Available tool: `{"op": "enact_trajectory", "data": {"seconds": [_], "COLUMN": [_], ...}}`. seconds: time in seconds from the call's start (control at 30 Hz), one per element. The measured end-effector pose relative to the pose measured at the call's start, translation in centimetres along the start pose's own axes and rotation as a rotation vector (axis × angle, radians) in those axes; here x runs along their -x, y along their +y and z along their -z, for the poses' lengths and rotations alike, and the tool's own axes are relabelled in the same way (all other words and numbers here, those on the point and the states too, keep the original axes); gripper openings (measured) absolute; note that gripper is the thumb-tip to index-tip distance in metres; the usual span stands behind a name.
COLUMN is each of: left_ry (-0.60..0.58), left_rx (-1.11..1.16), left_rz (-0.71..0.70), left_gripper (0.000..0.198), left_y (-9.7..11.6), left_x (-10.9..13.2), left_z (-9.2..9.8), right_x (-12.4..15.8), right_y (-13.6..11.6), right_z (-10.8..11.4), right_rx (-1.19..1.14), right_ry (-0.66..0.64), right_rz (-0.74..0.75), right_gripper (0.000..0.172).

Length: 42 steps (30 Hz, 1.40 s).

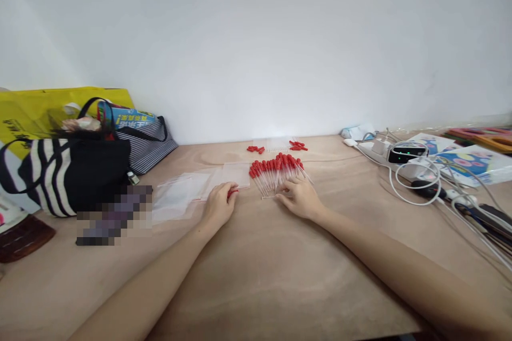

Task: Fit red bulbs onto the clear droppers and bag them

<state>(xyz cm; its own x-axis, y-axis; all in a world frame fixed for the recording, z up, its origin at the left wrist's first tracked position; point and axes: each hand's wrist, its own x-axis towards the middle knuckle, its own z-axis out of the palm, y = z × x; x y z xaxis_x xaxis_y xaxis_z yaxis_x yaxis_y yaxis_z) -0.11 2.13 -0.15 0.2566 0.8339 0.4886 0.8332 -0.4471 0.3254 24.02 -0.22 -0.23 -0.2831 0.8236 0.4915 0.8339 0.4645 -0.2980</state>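
Note:
My left hand is closed at the front edge of a clear zip-lock bag, with a bit of red showing between thumb and forefinger. More clear bags with red seal lines overlap beneath and to its left. To the right lies a fanned row of thin clear droppers with red bulbs pointing away from me. My right hand rests over their near ends, its fingers curled together. A single thin tube lies crosswise and reaches its fingertips; the fingers partly hide it.
Smaller groups of red-bulbed droppers lie near the wall. At left stand a black striped bag, a yellow bag and a blurred dark object. A power strip with tangled white cables and printed packets occupy the right.

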Motion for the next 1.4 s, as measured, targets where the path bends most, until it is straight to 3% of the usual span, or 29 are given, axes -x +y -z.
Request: {"op": "enact_trajectory", "data": {"seconds": [0.1,0.27,0.37,0.7,1.0,1.4], "left_ry": [-0.015,-0.144,-0.197,-0.247,-0.225,-0.219], "left_rx": [0.080,0.210,0.221,0.238,0.105,0.131], "left_rz": [-0.054,-0.217,-0.232,-0.195,-0.225,-0.230], "left_gripper": [0.018,0.018,0.018,0.016,0.025,0.020], "left_y": [1.1,3.3,3.8,3.8,3.4,3.5], "left_x": [0.5,1.4,1.5,1.6,1.7,1.7], "left_z": [0.0,0.0,0.2,0.6,0.2,0.2], "right_x": [0.4,-0.3,-0.3,0.4,1.5,1.6], "right_y": [1.0,1.4,1.2,0.0,-0.1,-0.9], "right_z": [0.1,-0.5,-0.7,0.1,-0.5,-1.0], "right_rx": [-0.026,-0.083,-0.105,0.087,-0.203,-0.198], "right_ry": [-0.002,-0.027,-0.058,-0.210,-0.060,-0.118], "right_rz": [0.043,0.017,0.006,0.065,-0.052,0.037], "right_gripper": [0.017,0.018,0.014,0.019,0.010,0.008]}}
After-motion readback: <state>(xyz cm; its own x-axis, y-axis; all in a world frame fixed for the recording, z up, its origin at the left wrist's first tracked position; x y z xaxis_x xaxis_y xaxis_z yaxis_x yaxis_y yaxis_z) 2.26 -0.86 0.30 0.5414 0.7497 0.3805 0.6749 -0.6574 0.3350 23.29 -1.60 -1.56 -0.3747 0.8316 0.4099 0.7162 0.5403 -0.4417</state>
